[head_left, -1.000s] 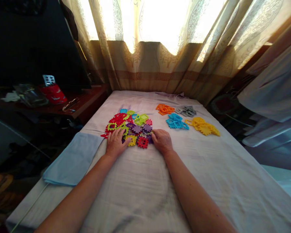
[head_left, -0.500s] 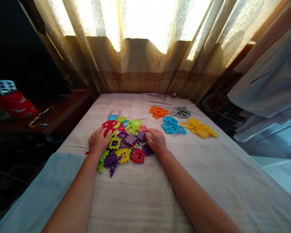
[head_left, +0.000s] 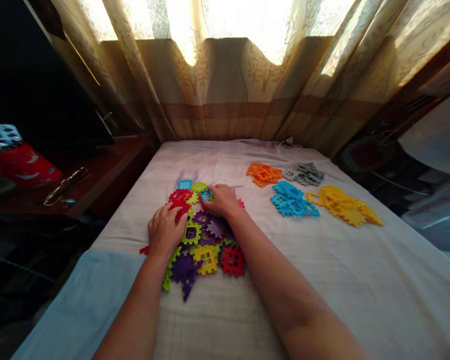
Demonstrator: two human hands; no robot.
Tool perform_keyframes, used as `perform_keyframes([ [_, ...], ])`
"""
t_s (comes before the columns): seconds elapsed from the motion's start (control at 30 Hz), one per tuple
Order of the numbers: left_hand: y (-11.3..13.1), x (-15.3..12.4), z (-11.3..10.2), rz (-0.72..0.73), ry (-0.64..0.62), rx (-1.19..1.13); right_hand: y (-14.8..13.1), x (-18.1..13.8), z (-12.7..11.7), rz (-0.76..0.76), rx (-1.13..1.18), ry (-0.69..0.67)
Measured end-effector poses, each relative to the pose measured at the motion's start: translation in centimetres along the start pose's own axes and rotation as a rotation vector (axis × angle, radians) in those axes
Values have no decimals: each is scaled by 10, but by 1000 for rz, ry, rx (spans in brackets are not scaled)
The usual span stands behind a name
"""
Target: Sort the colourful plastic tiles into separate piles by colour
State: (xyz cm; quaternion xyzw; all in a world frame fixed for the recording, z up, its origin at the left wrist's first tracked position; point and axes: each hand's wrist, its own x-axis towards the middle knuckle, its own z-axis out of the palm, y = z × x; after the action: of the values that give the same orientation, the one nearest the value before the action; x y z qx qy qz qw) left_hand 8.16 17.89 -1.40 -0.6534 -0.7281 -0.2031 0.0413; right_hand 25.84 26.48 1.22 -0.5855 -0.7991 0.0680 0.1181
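Note:
A mixed heap of plastic interlocking tiles with toothed edges lies on the bed: a lime-green tile point(head_left: 191, 233), a purple piece point(head_left: 185, 270), a yellow window tile point(head_left: 206, 258), a red window tile point(head_left: 233, 260) and others. My left hand point(head_left: 167, 232) rests on the heap's left side, fingers apart and touching red tiles point(head_left: 180, 198). At the heap's far side, my right hand point(head_left: 222, 200) has its thumb and fingers closed around a small blue tile point(head_left: 205, 196). That hand and forearm hide tiles on the right of the heap.
Sorted piles of orange point(head_left: 264, 174), grey point(head_left: 308, 174), blue point(head_left: 293, 199) and yellow point(head_left: 347, 205) tiles lie to the right. A light-blue cloth point(head_left: 86, 295) covers the bed's left edge. Beyond are a curtain point(head_left: 225, 90) and a wooden cabinet point(head_left: 108, 172) holding a red container point(head_left: 24, 165).
My right hand has moved from the heap's right edge to its far side, at the blue tile. My left hand stays on the red tiles. The view has shifted slightly.

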Motion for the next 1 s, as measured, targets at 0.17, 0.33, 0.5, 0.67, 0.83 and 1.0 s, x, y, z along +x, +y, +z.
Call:
perform_keyframes([
  [0.17, 0, 0, 1, 9, -1, -10, 3, 0, 2, 23, 66, 70],
  [0.33, -1, 0, 2, -1, -14, 10, 18, 3, -10, 37, 213, 118],
  [0.5, -2, 0, 2, 7, -3, 21, 30, 3, -24, -5, 471, 95],
  [0.67, -1, -1, 0, -2, -21, 35, 34, 2, -29, -40, 517, 5],
  [0.83, 0, -1, -2, -9, -39, 28, 60, -2, -42, 40, 358, 70],
  [1.0, -2, 1, -2, -2, -43, 30, 109, -18, -63, 287, 70, 163],
])
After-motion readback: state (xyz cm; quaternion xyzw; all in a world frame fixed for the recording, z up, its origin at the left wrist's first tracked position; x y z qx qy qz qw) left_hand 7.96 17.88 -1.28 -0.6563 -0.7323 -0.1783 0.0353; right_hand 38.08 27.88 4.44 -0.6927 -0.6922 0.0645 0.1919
